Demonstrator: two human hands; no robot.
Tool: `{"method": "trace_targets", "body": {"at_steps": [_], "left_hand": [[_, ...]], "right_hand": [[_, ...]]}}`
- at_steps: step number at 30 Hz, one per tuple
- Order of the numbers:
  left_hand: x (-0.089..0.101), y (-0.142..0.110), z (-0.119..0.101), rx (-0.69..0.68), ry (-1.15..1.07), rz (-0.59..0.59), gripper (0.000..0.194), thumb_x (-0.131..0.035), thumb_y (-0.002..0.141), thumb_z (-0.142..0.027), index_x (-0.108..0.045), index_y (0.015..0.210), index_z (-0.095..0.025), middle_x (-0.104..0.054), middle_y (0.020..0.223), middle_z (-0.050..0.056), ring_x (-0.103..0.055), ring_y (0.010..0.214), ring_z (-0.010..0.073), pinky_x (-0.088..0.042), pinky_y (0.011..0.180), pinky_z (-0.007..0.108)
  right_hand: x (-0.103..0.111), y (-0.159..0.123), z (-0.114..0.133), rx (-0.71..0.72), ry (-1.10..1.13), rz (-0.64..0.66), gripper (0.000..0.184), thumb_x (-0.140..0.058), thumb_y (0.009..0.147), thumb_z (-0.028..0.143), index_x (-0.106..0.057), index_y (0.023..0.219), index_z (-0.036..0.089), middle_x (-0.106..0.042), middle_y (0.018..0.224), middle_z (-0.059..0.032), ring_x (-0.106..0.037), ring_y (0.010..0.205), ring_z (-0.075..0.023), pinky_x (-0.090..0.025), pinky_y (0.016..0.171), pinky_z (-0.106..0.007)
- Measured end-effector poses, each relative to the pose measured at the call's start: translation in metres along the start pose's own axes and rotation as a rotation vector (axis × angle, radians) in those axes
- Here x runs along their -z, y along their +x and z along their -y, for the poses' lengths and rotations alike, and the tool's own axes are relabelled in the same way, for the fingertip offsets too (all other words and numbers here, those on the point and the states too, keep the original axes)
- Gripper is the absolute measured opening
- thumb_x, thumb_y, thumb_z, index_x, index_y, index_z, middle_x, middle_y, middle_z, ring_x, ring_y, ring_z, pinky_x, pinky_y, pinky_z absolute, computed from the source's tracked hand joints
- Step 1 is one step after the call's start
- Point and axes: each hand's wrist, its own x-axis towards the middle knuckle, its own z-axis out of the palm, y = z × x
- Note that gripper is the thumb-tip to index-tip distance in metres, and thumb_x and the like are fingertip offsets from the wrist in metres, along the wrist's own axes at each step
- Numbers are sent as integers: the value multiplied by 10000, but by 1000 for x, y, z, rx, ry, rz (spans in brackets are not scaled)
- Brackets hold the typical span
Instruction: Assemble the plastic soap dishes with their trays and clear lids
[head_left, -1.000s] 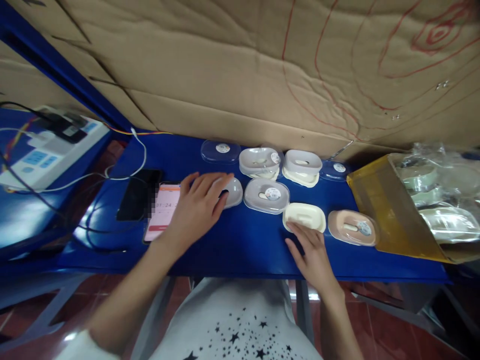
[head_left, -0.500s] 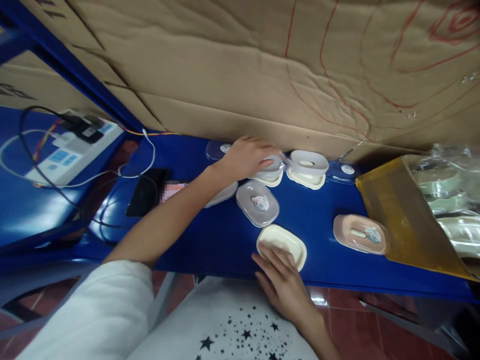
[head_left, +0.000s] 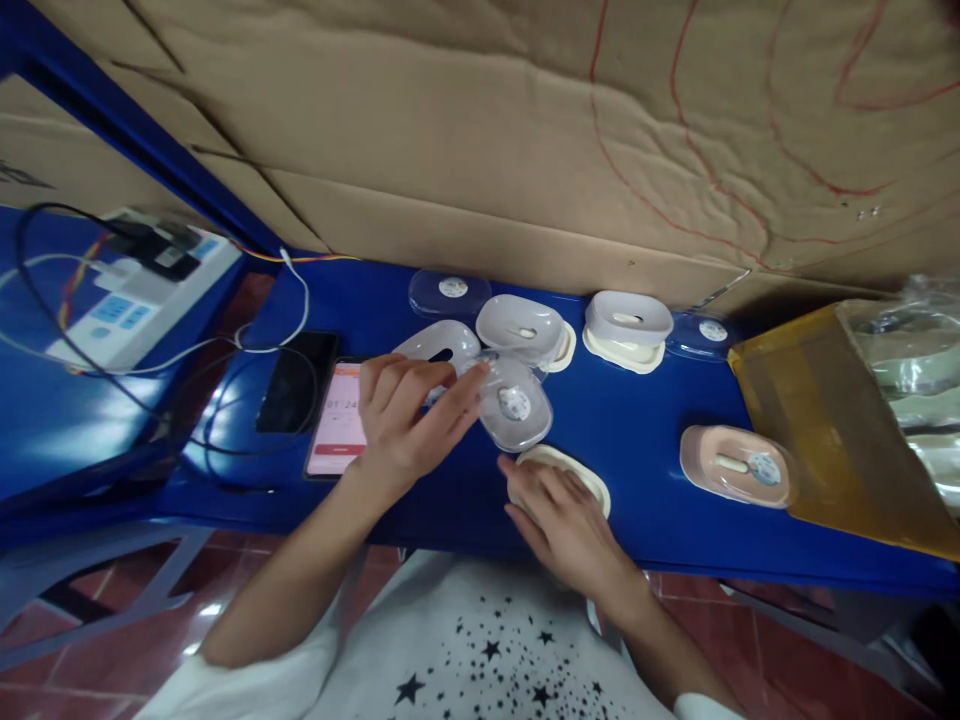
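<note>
Head view: the left hand (head_left: 409, 420) reaches with bent fingers, index extended, to the clear-lidded grey oval dish (head_left: 515, 403); whether it pinches any clear plastic there, I cannot tell. The right hand (head_left: 566, 525) lies loosely spread over the shallow cream oval tray (head_left: 553, 455), at the dish's five o'clock.

The tray looks light, stiff and smooth, probably slippery, and best taken by its raised rim; the thin clear lid could flex or crack if squeezed, so its edges suit a gentle hold.

Farther out from the dish, a pale grey oval ring (head_left: 465, 340) sits at ten o'clock, a deep pale grey oval bowl (head_left: 504, 318) at twelve, a clear-lidded peach oval dish (head_left: 712, 455) near three, and a lit phone (head_left: 339, 405) at nine.
</note>
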Motion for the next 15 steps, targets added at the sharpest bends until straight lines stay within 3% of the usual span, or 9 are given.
{"method": "trace_targets", "body": {"at_steps": [4,8,11,15], "left_hand": [[-25,-6,-5,-5,-81,154,354,-687,1027,-232,-711,1349,-376,-749,997,37,-704,949,228,-516,929,427],[-45,13,-17,-151,-84,336,368,-632,1038,-165,-710,1365,-314,-777,1203,77,-709,1099,264,-509,1013,449],[-51,24,-23,-223,-115,506,427,-621,1065,-239,-632,1491,-240,-706,1439,137,-670,1264,322,-481,1093,497],[-57,22,-31,-160,-198,589,659,-645,1065,-543,-521,1608,-191,-583,1607,193,-590,1409,376,-403,1205,576]], "right_hand": [[3,11,-13,-157,-146,-152,710,-510,1134,408,-226,1766,253,-691,1408,-183,-711,1244,-350,-642,969,-531],[13,7,-31,-303,-279,-260,688,-487,1140,447,-244,1756,260,-633,1515,-206,-683,1288,-382,-592,969,-549],[20,-13,-41,-344,-310,-289,604,-487,1140,444,-362,1701,258,-622,1549,-192,-641,1348,-374,-530,1030,-548],[18,-49,-41,-335,-264,-223,341,-500,1138,361,-641,1430,256,-737,1301,-130,-673,1229,-308,-485,1027,-493]]}}
